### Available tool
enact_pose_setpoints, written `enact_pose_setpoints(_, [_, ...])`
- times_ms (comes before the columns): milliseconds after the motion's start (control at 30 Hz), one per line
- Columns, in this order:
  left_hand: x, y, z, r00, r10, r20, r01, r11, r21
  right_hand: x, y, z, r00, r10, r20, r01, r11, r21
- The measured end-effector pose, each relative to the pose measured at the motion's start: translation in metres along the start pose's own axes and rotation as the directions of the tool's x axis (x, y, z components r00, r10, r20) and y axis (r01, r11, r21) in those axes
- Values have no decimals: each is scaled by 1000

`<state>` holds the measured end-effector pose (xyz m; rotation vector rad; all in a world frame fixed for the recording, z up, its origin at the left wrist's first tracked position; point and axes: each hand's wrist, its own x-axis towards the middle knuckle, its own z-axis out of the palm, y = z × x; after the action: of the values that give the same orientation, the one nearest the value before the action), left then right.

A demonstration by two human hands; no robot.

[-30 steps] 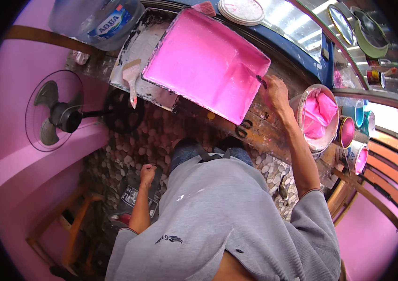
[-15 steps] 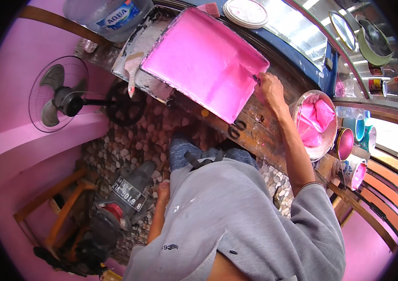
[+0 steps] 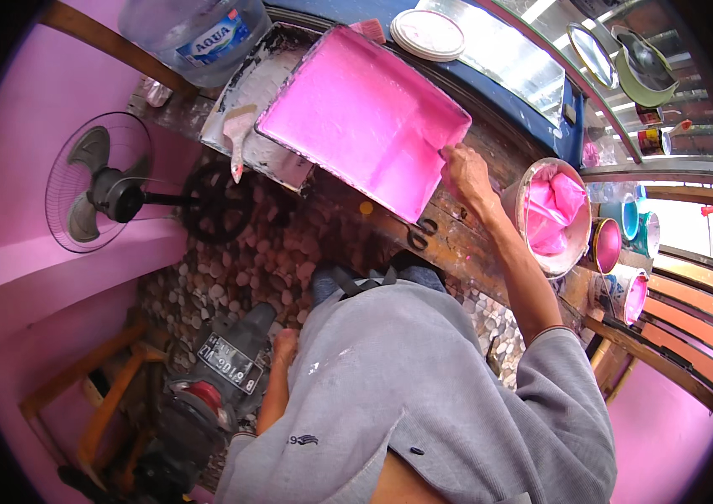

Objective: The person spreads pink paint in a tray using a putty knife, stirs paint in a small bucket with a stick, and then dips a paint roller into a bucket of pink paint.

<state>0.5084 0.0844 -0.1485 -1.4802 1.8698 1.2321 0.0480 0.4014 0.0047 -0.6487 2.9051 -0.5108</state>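
A large rectangular tray (image 3: 424, 101) full of pink paint lies tilted on a paint-stained wooden bench (image 3: 466, 244). My right hand (image 3: 466, 172) reaches out and grips the tray's near right corner. My left hand (image 3: 283, 346) hangs down by my side in a loose fist, holding nothing that I can see, above a pebble floor (image 3: 247, 269). My grey sweatshirt fills the lower middle of the view.
A bucket (image 3: 551, 218) with pink plastic sits right of my hand, and small paint cans (image 3: 617, 244) beyond it. A white tray with a brush (image 3: 239, 139), a water jug (image 3: 197, 34), a standing fan (image 3: 100, 193), a motorbike's rear (image 3: 222, 378) and scissors (image 3: 419, 235) surround me.
The view has swung, so the fan and bench shifted and the motorbike rear came into sight. My right hand stays on the tray corner; my left arm has lowered.
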Motion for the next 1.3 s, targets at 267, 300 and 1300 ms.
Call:
enact_pose_setpoints(267, [57,-16,-38,987,-54,153,82,980,-181,21,14,-23,966,71,-248,-80,996,-27])
enact_pose_setpoints(300, [55,-13,-43,986,-78,150,108,974,-200,22,16,-16,965,75,-251,-85,996,-31])
enact_pose_setpoints(1300, [93,7,-55,999,28,-45,-20,987,160,-24,-20,-8,999,47,-19,-43,988,151])
